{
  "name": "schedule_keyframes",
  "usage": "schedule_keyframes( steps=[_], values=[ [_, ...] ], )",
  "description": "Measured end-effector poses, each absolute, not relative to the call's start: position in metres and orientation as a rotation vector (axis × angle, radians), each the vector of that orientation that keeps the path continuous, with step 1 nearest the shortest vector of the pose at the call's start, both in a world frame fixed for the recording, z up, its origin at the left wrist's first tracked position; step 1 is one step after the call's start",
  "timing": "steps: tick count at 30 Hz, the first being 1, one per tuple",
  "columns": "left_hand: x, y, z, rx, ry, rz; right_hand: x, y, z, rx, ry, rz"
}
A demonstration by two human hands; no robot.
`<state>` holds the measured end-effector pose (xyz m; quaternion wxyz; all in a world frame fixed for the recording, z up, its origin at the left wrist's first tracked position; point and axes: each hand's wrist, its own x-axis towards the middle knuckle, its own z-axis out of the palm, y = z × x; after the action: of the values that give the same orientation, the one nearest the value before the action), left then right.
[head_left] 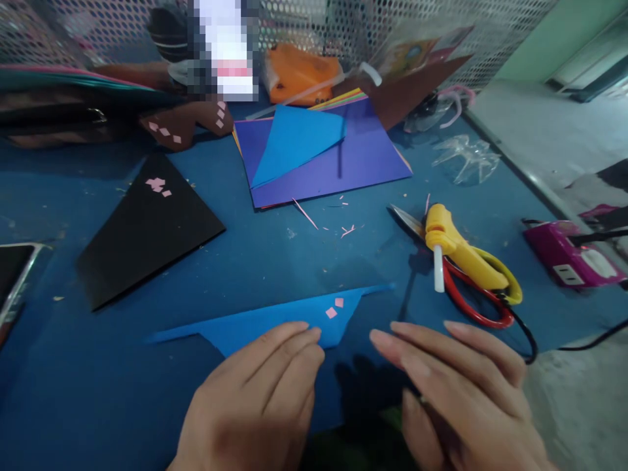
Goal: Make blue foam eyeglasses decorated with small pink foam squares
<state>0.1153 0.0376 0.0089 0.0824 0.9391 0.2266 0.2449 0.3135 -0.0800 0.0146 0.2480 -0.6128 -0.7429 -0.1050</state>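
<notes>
A folded blue paper (pixel 275 320) with a narrow strip at each end lies on the table in front of me. Two small pink paper squares (pixel 335 307) sit near its right side. My left hand (pixel 265 386) covers the lower part of this paper, its fingers pressed together and holding it; the thumb is hidden. To the right of the paper, my right hand (pixel 456 386) hovers with fingers apart and nothing visible in them. Beyond it are a yellow glue gun (pixel 461 248) with a white glue stick and red-and-yellow-handled scissors (pixel 456 297).
A black folded paper (pixel 157 242) with pink squares lies at left. Purple sheets (pixel 324 176) carry another blue paper (pixel 299 140). Behind stand a brown paper piece (pixel 181 127), an orange packet (pixel 299 75) and a mesh panel (pixel 304 26). A magenta power socket (pixel 569 255) is at right.
</notes>
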Motion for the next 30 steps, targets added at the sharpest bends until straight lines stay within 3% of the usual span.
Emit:
schedule_keyframes(
  steps=[6,17,30],
  values=[
    [0.112,0.036,0.017,2.826,0.672,0.913,0.362,-0.082,0.039,-2.122,-1.449,-0.692],
    [0.102,0.041,0.017,2.931,0.62,0.748,0.419,-0.04,0.031,-2.552,-1.834,-0.302],
    [0.117,0.03,0.008,3.043,0.73,0.871,0.413,-0.037,0.029,-2.542,-1.65,-0.406]
  ],
)
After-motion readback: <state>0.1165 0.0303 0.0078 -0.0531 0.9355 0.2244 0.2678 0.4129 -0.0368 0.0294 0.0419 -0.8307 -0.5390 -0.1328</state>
